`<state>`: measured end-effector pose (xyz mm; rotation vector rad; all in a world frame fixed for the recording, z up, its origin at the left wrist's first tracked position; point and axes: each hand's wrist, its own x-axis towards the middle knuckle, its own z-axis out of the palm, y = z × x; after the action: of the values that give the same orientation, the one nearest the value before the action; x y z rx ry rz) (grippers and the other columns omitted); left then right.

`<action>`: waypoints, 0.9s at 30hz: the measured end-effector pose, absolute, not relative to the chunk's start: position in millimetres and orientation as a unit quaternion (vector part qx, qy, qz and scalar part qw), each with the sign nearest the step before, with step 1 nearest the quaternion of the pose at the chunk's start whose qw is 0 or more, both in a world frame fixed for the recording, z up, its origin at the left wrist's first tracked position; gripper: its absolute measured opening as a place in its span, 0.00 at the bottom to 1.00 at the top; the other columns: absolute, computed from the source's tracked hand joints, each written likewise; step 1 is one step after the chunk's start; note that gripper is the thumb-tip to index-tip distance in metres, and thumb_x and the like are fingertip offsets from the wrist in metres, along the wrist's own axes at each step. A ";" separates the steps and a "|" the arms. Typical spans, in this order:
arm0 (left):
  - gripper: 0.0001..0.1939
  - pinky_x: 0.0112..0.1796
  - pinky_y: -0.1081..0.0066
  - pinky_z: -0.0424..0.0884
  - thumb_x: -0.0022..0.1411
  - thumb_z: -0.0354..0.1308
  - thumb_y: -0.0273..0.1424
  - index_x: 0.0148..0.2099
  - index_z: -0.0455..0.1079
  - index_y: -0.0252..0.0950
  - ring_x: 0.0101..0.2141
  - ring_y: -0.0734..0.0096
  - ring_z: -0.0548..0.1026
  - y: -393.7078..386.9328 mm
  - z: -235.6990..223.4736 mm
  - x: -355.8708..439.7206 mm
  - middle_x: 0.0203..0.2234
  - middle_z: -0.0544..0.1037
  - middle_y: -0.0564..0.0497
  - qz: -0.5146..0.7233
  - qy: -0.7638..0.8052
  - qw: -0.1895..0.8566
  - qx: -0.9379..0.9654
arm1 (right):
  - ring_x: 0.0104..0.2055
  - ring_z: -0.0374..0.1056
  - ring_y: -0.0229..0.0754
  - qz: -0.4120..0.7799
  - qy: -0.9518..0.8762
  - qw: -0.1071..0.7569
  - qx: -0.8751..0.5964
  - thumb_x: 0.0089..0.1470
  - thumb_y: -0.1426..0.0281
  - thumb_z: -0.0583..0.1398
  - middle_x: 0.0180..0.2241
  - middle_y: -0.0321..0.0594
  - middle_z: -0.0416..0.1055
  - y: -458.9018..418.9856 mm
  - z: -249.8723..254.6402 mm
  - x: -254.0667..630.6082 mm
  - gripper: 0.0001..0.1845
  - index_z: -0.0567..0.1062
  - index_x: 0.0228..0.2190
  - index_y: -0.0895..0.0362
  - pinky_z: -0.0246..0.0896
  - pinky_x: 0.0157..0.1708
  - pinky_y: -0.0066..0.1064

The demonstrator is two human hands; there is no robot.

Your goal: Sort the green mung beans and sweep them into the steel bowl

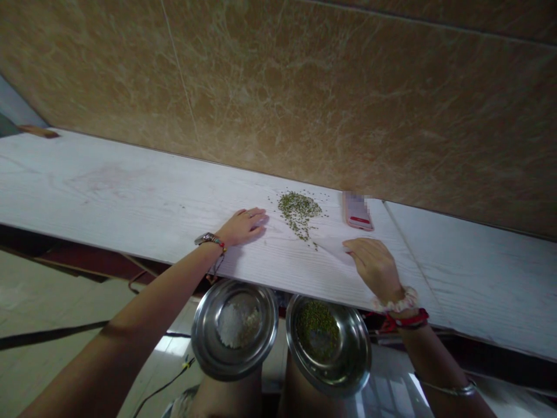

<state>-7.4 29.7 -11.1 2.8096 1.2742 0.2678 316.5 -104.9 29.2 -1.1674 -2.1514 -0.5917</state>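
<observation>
Small green beans (pixel 300 210) lie in a loose pile on the white table, trailing toward its front edge. My left hand (pixel 242 226) rests palm down to the left of the pile, fingers stretched out, holding nothing. To the right of the trail is my right hand (pixel 373 262), low over the table, its fingers bent and pressed together; whatever is between them is hidden. On my lap sit two steel bowls. The left bowl (pixel 204 348) contains white grains (pixel 238 322) that look like rice. Green beans (pixel 319 328) also fill part of the right bowl (pixel 357 354).
A phone (pixel 357 211) lies behind my right hand, near the marbled wall (pixel 270 87) that backs the narrow white table (pixel 130 203). A seam crosses the tabletop on the right. Below, a cable (pixel 163 389) runs over the tiled floor.
</observation>
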 end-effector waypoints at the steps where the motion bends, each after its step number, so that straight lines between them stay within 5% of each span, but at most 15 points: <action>1: 0.21 0.57 0.59 0.57 0.67 0.42 0.39 0.58 0.62 0.38 0.60 0.61 0.61 29.6 -11.1 -7.3 0.61 0.63 0.46 0.088 0.412 0.024 0.907 | 0.36 0.73 0.42 -0.220 -0.816 0.303 -0.441 0.59 0.76 0.52 0.32 0.41 0.79 -108.3 29.6 316.8 0.14 0.78 0.34 0.55 0.64 0.40 0.35; 27: 0.22 0.57 0.62 0.59 0.66 0.43 0.40 0.56 0.64 0.37 0.59 0.63 0.63 29.5 -12.2 -6.5 0.60 0.65 0.47 0.103 0.420 0.021 0.901 | 0.36 0.73 0.40 -0.247 -0.822 0.321 -0.401 0.55 0.80 0.55 0.32 0.39 0.78 -145.3 31.1 326.2 0.13 0.76 0.37 0.55 0.65 0.39 0.33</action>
<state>-6.5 29.5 -12.2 2.7936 1.3029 0.3192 326.2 -145.3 31.1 -1.0544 -2.1585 -0.6498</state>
